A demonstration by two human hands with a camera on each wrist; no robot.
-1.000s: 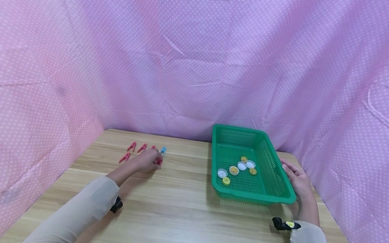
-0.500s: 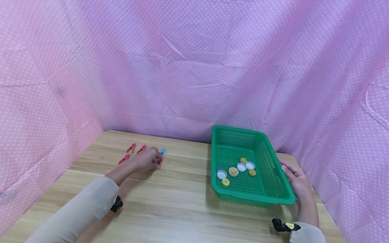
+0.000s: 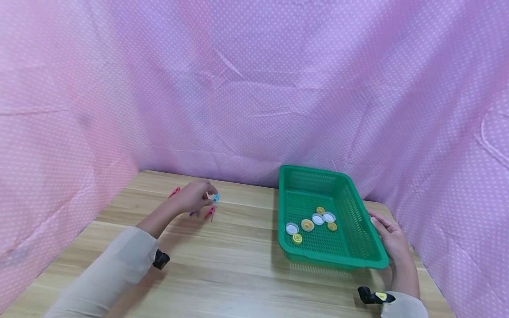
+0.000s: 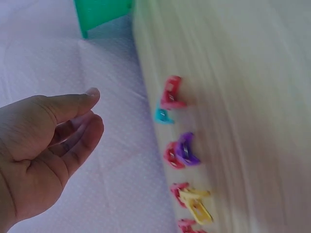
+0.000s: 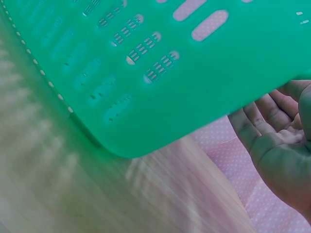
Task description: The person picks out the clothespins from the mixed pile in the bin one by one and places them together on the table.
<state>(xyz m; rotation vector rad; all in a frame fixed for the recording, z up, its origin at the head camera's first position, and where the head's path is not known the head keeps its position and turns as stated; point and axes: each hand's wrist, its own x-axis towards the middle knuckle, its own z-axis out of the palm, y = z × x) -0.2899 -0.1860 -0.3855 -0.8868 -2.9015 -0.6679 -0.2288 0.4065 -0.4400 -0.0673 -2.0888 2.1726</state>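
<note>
My left hand [image 3: 195, 197] hovers over the clothespins at the table's left, thumb and loosely bent fingers apart, holding nothing. Just below its fingers stand a red clothespin [image 3: 210, 213] and a light-blue clothespin [image 3: 216, 198]. Partly under the hand is a purple clothespin [image 3: 195, 213]. The left wrist view also shows a yellow clothespin [image 4: 198, 206] among several red ones, standing in pairs along the table. My right hand [image 3: 391, 236] grips the right rim of a green basket [image 3: 334, 261]; the fingers go behind its wall.
Inside the basket lie several round caps: white ones [image 3: 292, 228] and yellow ones [image 3: 297, 239]. The wooden table [image 3: 222, 274] is bounded by a pink dotted cloth [image 3: 254, 110] behind and at both sides.
My left hand has let go of the red clothespin, which now stands before the light-blue one, and has risen away from it. The purple clothespin shows now. My right hand keeps its grip.
</note>
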